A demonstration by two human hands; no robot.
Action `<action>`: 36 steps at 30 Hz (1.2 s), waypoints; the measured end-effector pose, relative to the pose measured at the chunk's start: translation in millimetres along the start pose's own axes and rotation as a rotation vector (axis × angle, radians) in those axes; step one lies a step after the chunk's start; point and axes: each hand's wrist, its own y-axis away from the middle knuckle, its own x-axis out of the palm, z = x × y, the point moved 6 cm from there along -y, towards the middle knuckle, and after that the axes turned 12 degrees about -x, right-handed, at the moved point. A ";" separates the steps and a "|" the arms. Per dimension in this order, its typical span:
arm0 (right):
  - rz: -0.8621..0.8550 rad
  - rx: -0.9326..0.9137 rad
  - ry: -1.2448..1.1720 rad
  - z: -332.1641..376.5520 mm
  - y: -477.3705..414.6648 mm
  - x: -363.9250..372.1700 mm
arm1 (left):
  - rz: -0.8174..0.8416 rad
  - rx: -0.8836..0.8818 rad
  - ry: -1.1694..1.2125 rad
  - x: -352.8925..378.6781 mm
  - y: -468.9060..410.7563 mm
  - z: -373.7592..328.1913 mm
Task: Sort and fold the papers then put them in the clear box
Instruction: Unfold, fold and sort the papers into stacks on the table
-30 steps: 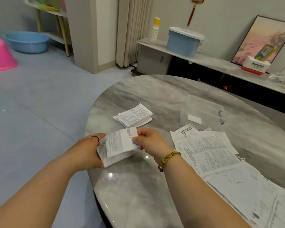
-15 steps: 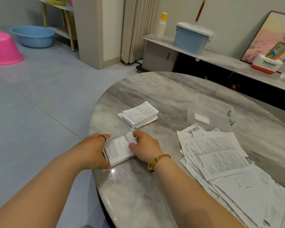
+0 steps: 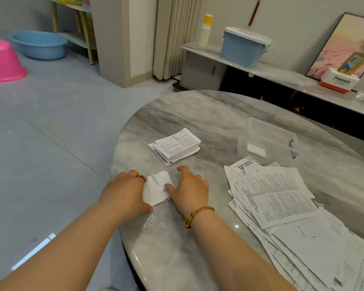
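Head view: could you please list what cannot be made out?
Head view.
Folded paper: edges covered by the left hand and right hand.
Loose sheets: cut off by right and bottom edges.
Clear box: white patch inside, label or paper unclear.
Folded stack: print too small.

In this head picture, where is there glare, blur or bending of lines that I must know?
Head view: glare spots on the glossy table; head view: the blue bin looks motion-smeared; head view: the pillar leans, wide-lens distortion; head view: the folded paper is sharp.
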 end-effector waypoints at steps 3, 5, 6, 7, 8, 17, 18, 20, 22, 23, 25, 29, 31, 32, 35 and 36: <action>-0.022 0.041 -0.051 -6.2 -1.1 -2.9 | -0.012 0.006 -0.027 -1.6 0.6 -0.6; -0.040 0.064 -0.067 -10.2 -2.6 -5.9 | -0.010 0.009 -0.038 -1.1 0.8 -0.3; -0.055 0.075 -0.074 -12.2 -2.6 -8.3 | -0.010 0.013 -0.040 -1.4 1.1 -0.2; -0.074 0.084 -0.084 -14.0 -1.8 -11.3 | -0.009 0.017 -0.039 -1.8 1.6 -0.1; -0.097 0.093 -0.097 -16.3 -0.4 -14.7 | -0.009 0.021 -0.033 -2.8 2.3 0.0; -0.290 0.086 -0.229 -63.5 43.3 -61.5 | -0.087 0.159 0.068 -21.0 16.4 -19.8; -0.295 0.085 -0.200 -74.6 53.6 -67.9 | -0.104 0.187 0.070 -22.5 18.5 -24.8; -0.319 0.106 -0.138 -99.6 75.4 -82.5 | -0.127 0.250 0.084 -23.6 22.5 -37.3; -0.333 0.150 -0.068 -123.1 96.8 -97.1 | -0.136 0.313 0.109 -21.4 26.2 -52.2; -0.328 0.175 -0.026 -132.6 106.1 -102.7 | -0.136 0.343 0.118 -19.3 28.7 -60.0; -0.312 0.207 0.053 -149.6 120.9 -109.2 | -0.132 0.408 0.126 -13.9 34.8 -77.6; -0.235 0.197 0.168 -170.5 137.1 -106.1 | -0.064 0.511 0.108 4.0 47.7 -112.3; -0.175 0.190 0.219 -176.9 140.1 -101.9 | -0.013 0.526 0.062 17.9 51.5 -123.3; -0.154 0.186 0.249 -177.8 139.1 -100.8 | 0.018 0.525 0.035 25.8 51.9 -125.8; -0.154 0.137 0.322 -179.5 137.9 -104.4 | 0.075 0.515 -0.066 43.2 50.2 -132.8; -0.159 0.114 0.341 -179.0 136.5 -106.0 | 0.073 0.514 -0.085 45.0 49.4 -133.4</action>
